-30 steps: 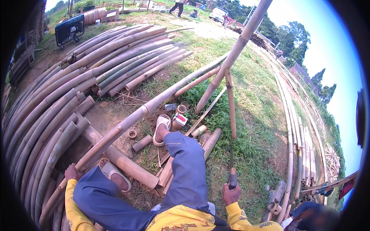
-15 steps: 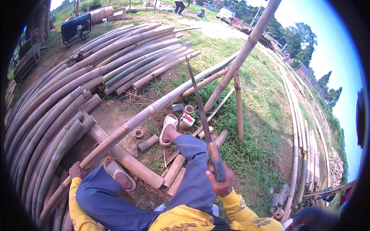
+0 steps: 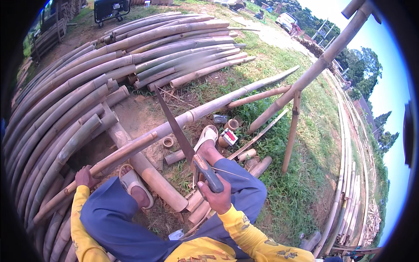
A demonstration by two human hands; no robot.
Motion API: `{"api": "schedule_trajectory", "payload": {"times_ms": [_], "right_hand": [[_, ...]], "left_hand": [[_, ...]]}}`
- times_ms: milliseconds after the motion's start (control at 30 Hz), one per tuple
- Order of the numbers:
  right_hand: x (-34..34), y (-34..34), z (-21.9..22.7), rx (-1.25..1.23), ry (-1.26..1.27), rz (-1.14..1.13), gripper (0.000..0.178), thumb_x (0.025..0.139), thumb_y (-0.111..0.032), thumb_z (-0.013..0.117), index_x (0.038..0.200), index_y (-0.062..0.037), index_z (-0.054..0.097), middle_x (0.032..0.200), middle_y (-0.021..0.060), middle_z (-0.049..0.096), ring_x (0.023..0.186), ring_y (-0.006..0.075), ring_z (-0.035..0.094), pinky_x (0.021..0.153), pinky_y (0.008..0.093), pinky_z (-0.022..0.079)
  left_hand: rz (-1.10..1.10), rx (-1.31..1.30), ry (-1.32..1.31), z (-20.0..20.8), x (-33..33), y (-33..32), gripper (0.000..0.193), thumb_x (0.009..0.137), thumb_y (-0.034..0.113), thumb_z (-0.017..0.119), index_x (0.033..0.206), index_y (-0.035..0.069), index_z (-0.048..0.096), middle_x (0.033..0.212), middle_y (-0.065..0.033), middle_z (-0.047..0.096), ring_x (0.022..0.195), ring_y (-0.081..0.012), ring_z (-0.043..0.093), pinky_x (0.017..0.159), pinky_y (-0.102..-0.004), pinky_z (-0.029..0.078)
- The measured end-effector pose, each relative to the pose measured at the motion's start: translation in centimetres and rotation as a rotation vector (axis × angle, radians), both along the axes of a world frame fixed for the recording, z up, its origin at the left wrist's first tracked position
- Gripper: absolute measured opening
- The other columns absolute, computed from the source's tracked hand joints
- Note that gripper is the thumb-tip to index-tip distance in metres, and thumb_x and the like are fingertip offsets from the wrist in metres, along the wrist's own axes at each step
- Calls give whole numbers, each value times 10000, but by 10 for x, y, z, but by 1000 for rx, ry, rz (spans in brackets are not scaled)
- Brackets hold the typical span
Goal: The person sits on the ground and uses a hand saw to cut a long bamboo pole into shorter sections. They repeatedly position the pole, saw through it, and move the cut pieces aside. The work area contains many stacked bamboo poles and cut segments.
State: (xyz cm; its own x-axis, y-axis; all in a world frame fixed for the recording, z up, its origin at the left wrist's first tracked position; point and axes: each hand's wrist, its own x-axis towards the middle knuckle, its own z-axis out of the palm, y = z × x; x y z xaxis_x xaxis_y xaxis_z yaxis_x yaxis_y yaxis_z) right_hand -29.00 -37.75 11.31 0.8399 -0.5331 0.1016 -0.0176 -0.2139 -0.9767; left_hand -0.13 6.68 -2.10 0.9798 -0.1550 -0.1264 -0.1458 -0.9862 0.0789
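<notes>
As the right hand (image 3: 217, 192) clenches a saw (image 3: 183, 140) by its handle (image 3: 209, 176), fingers curled tightly around the grip, the blade slants up and leftward across the line of a long pole (image 3: 218, 103); whether metal meets bamboo cannot be told from this angle. The left hand (image 3: 86, 177) grasps the pole toward its near end, fingers bent over it, and the far end shows just beside a slanting post (image 3: 323, 63). Below, a thick bamboo length (image 3: 150, 174) lies on the dirt (image 3: 139, 115) between two sandals (image 3: 206, 136), its near end beside split pieces (image 3: 200, 212). At the dirt's grassy edge, near the right sandal, sit a red-and-white pack (image 3: 229, 136) and a bamboo cup (image 3: 234, 124); a ring (image 3: 167, 142) lies nearer the pole. A bamboo stack (image 3: 87, 74) covers the ground's left side, a generator (image 3: 111, 9) standing past its far edge. Long poles (image 3: 341, 174) line the right edge of the grass (image 3: 314, 126).
</notes>
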Motion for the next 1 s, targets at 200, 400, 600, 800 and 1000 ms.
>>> {"api": "schedule_trajectory", "payload": {"times_ms": [200,400,600,800,1000], "right_hand": [[4,3,-27,34,39,5,143,920,-62,754,999,3,655,754,-14,601,644,58,530,588,241,445],[-2,7,-39,-2,45,54,111,923,-51,736,962,11,653,735,-9,587,665,72,517,614,258,442],[20,-1,-64,-56,49,135,136,920,-63,742,993,21,664,736,25,616,647,99,539,621,275,464],[35,-3,-87,-112,70,184,137,914,-73,753,966,6,655,701,30,609,600,101,537,579,284,458],[61,7,-98,-213,-7,249,142,904,-71,758,974,-6,653,658,87,591,539,168,543,546,321,449]], "left_hand": [[-43,-2,28,19,-4,1,724,624,440,885,1217,92,660,1120,-148,692,1057,-358,675,917,-474,542],[-1,25,55,29,-8,3,675,658,437,865,1220,118,671,1162,-149,703,1073,-363,682,939,-477,539],[-3,39,100,29,-5,-4,649,665,429,857,1207,120,678,1119,-161,722,1049,-374,688,927,-483,540],[8,36,95,23,-4,1,646,650,412,854,1203,124,681,1083,-174,734,1016,-384,695,912,-491,544],[-9,46,75,20,-1,1,618,651,405,851,1188,142,697,1058,-170,740,1000,-382,698,905,-494,545]]}}
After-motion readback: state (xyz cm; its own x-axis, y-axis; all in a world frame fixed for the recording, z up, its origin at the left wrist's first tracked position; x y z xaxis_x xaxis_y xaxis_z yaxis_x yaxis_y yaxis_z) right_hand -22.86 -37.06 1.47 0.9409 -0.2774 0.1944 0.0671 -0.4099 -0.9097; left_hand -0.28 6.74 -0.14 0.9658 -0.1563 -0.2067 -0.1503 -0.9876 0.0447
